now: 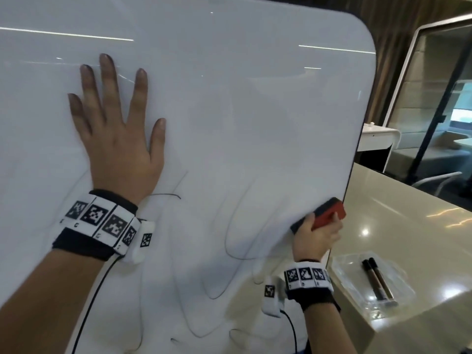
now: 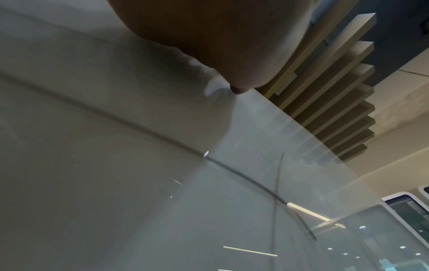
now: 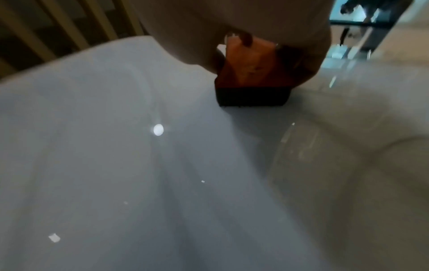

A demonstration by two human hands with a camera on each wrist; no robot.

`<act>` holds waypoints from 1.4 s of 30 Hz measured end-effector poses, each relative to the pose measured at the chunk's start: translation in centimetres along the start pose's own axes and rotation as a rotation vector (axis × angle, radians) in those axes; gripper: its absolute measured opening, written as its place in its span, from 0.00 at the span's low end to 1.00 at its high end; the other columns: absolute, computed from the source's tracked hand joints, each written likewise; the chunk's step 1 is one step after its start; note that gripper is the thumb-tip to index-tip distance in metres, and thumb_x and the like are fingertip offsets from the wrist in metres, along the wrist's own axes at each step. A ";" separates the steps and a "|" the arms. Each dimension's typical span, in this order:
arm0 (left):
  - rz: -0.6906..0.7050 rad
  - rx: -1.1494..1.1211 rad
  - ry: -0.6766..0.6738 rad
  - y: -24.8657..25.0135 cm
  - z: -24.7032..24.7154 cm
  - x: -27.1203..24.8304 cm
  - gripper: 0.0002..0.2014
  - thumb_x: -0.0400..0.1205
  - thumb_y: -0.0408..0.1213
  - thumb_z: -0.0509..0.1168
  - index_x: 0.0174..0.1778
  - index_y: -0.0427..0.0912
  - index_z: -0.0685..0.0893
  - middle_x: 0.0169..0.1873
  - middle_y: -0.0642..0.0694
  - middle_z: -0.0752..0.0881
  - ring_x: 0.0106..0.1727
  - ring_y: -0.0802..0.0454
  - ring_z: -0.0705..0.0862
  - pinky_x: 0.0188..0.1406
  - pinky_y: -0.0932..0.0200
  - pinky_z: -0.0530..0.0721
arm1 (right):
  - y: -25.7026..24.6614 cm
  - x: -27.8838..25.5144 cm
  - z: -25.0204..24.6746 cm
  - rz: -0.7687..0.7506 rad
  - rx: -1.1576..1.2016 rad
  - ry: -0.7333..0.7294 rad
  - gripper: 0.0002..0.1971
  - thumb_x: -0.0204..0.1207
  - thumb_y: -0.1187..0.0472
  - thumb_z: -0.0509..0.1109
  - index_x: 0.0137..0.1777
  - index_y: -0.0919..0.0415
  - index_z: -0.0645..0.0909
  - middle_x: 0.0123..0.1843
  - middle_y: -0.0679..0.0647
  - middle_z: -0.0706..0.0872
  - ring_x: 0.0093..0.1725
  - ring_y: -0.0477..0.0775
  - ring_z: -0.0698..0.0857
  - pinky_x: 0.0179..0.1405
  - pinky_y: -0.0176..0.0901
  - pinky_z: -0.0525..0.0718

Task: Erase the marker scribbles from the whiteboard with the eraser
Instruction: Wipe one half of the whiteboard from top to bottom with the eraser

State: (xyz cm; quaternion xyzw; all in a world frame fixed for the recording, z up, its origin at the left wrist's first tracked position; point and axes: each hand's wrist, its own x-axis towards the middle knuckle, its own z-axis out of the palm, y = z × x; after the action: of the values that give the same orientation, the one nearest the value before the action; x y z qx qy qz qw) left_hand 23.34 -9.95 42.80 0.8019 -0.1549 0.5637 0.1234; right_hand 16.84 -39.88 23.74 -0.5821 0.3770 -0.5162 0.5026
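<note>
Two hands work at a large glossy white whiteboard with rounded corners (image 1: 255, 98), which fills most of the head view. The left hand (image 1: 120, 139) lies flat on the board in the upper left of the frame, fingers straight and spread, holding nothing. The right hand (image 1: 315, 236), at the lower right of the frame, has its fingers curled round a red block eraser with a dark felt pad (image 1: 324, 213), which sits pressed against the board at its right edge.

Thin dark marker scribbles (image 1: 237, 251) loop across the lower middle of the frame, left of and below the eraser; some lines look faint and smeared. Only the head view shows the glossy beige counter (image 1: 408, 226) to the right of the board and, on it, a clear plastic tray (image 1: 344, 267) holding two dark markers (image 1: 378, 282).

The right wrist view gives the close look: the eraser (image 3: 250, 77) in the upper middle, felt edge touching the white surface (image 3: 116, 165), the red body partly covered by the fingers (image 3: 301, 55) that grip it. The left wrist view shows the underside of the left hand (image 2: 209, 27) at the top of the frame resting on the board (image 2: 92, 165), with a thin dark line (image 2: 232, 169) curving across the surface below it.
</note>
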 end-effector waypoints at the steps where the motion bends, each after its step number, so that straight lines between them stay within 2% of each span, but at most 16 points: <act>1: -0.001 -0.004 0.000 0.1 0.0 0.0 0.30 0.92 0.54 0.46 0.90 0.53 0.48 0.88 0.34 0.48 0.89 0.30 0.47 0.87 0.30 0.47 | -1.6 -0.5 0.4 -0.032 0.020 -0.014 0.31 0.82 0.55 0.69 0.82 0.60 0.64 0.72 0.71 0.71 0.68 0.75 0.75 0.72 0.69 0.76; 5: 0.001 -0.016 0.005 0.3 0.0 -0.1 0.30 0.92 0.54 0.45 0.90 0.52 0.48 0.88 0.32 0.48 0.89 0.29 0.47 0.86 0.29 0.46 | -7.1 -4.7 1.4 -0.636 -0.023 -0.229 0.29 0.82 0.59 0.72 0.81 0.58 0.69 0.69 0.62 0.72 0.64 0.56 0.71 0.68 0.43 0.71; 7: 0.009 -0.022 0.004 0.2 -0.1 -0.1 0.30 0.92 0.55 0.45 0.90 0.52 0.48 0.88 0.33 0.49 0.89 0.30 0.47 0.87 0.30 0.46 | -6.6 -5.1 1.2 -0.747 -0.056 -0.288 0.28 0.81 0.58 0.72 0.80 0.56 0.70 0.69 0.59 0.72 0.64 0.53 0.71 0.69 0.42 0.70; 9: 0.011 -0.018 -0.002 0.0 -0.2 -0.1 0.30 0.92 0.55 0.46 0.90 0.52 0.49 0.88 0.33 0.49 0.89 0.31 0.47 0.87 0.31 0.47 | -3.4 -3.9 0.7 -0.602 -0.020 -0.195 0.30 0.79 0.57 0.73 0.80 0.59 0.71 0.68 0.60 0.73 0.66 0.57 0.73 0.73 0.49 0.71; 11: 0.007 -0.008 -0.016 -0.1 -0.4 -0.1 0.30 0.91 0.55 0.47 0.90 0.53 0.50 0.89 0.35 0.49 0.89 0.32 0.47 0.87 0.32 0.48 | -0.5 -3.0 -0.1 -0.262 0.043 -0.084 0.31 0.80 0.56 0.71 0.81 0.61 0.68 0.71 0.66 0.73 0.69 0.67 0.74 0.75 0.64 0.74; 14: 0.012 0.008 -0.034 0.0 -0.8 -0.2 0.31 0.91 0.55 0.48 0.90 0.54 0.50 0.89 0.35 0.48 0.89 0.33 0.47 0.87 0.32 0.48 | -1.4 -4.8 0.7 0.037 0.080 -0.042 0.32 0.83 0.58 0.70 0.84 0.62 0.63 0.73 0.70 0.70 0.69 0.73 0.74 0.74 0.64 0.75; 17: 0.025 0.003 -0.035 0.0 -1.0 -0.3 0.31 0.90 0.56 0.50 0.90 0.54 0.51 0.89 0.35 0.49 0.89 0.32 0.47 0.88 0.33 0.48 | -7.1 -9.3 3.0 -0.456 0.106 -0.141 0.31 0.80 0.56 0.71 0.81 0.61 0.68 0.69 0.67 0.73 0.65 0.57 0.72 0.73 0.49 0.70; 20: 0.063 -0.024 -0.022 -0.7 -1.1 -0.5 0.31 0.91 0.56 0.51 0.89 0.54 0.53 0.89 0.35 0.50 0.89 0.32 0.49 0.88 0.34 0.48 | -8.3 -12.0 3.9 -0.816 -0.033 -0.320 0.27 0.81 0.55 0.73 0.79 0.53 0.71 0.68 0.62 0.72 0.63 0.57 0.73 0.69 0.47 0.72; 22: 0.095 -0.022 -0.031 -1.4 -1.1 -0.7 0.30 0.91 0.56 0.51 0.89 0.54 0.54 0.89 0.35 0.50 0.89 0.33 0.49 0.88 0.35 0.48 | -4.9 -10.6 3.0 -0.657 -0.015 -0.245 0.29 0.80 0.56 0.74 0.80 0.54 0.71 0.68 0.62 0.73 0.65 0.59 0.73 0.72 0.52 0.74; 25: 0.123 0.011 -0.058 -2.0 -1.0 -0.9 0.30 0.91 0.56 0.50 0.90 0.53 0.53 0.89 0.35 0.49 0.89 0.33 0.48 0.88 0.35 0.49 | 0.5 -7.7 1.0 -0.175 0.070 -0.045 0.34 0.77 0.52 0.71 0.82 0.61 0.68 0.69 0.69 0.74 0.68 0.69 0.75 0.73 0.68 0.75; 28: 0.122 0.029 -0.077 -1.9 -1.0 -0.8 0.30 0.91 0.55 0.48 0.90 0.53 0.52 0.89 0.34 0.48 0.89 0.32 0.47 0.88 0.33 0.48 | -0.3 -7.1 1.8 0.009 0.069 -0.022 0.32 0.81 0.59 0.72 0.82 0.61 0.66 0.70 0.70 0.72 0.68 0.75 0.75 0.74 0.65 0.74; 33: 0.095 0.003 -0.058 -1.4 -0.9 -1.1 0.30 0.91 0.55 0.49 0.90 0.54 0.52 0.88 0.34 0.49 0.89 0.32 0.48 0.88 0.34 0.48 | -5.9 -10.8 2.8 -0.834 -0.058 -0.319 0.26 0.80 0.58 0.73 0.78 0.54 0.73 0.69 0.65 0.73 0.65 0.61 0.74 0.70 0.50 0.72; 35: 0.100 -0.001 -0.058 -1.5 -0.9 -1.1 0.30 0.91 0.56 0.49 0.90 0.54 0.52 0.89 0.35 0.49 0.89 0.33 0.48 0.88 0.34 0.48 | -4.5 -9.9 2.6 -0.939 -0.141 -0.351 0.25 0.81 0.57 0.72 0.77 0.51 0.74 0.70 0.64 0.74 0.65 0.62 0.75 0.70 0.52 0.74; 37: 0.103 -0.008 -0.061 -1.7 -0.9 -1.1 0.30 0.91 0.56 0.50 0.90 0.54 0.52 0.89 0.35 0.49 0.89 0.33 0.48 0.88 0.35 0.48 | -1.9 -8.1 1.8 -0.693 -0.056 -0.238 0.27 0.79 0.55 0.71 0.79 0.56 0.72 0.70 0.63 0.74 0.67 0.62 0.74 0.73 0.55 0.74; 40: 0.099 0.003 -0.058 -1.6 -0.8 -1.2 0.30 0.92 0.55 0.50 0.90 0.53 0.51 0.89 0.35 0.49 0.90 0.33 0.48 0.88 0.34 0.48 | 0.2 -6.5 1.4 -0.052 0.109 -0.056 0.31 0.82 0.56 0.71 0.82 0.62 0.66 0.73 0.67 0.71 0.71 0.72 0.75 0.74 0.66 0.75; 42: 0.091 0.010 -0.051 -1.3 -0.7 -1.2 0.30 0.92 0.54 0.50 0.90 0.54 0.51 0.89 0.36 0.48 0.90 0.33 0.47 0.88 0.34 0.48 | -1.4 -7.4 2.5 0.061 0.148 -0.056 0.33 0.82 0.57 0.72 0.82 0.63 0.63 0.74 0.66 0.70 0.71 0.73 0.74 0.75 0.66 0.75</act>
State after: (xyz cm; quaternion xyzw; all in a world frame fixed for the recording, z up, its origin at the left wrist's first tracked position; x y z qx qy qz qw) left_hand 22.84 -8.33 41.88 0.8088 -0.1915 0.5487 0.0899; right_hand 17.80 -31.98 23.59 -0.5459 0.3413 -0.5107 0.5698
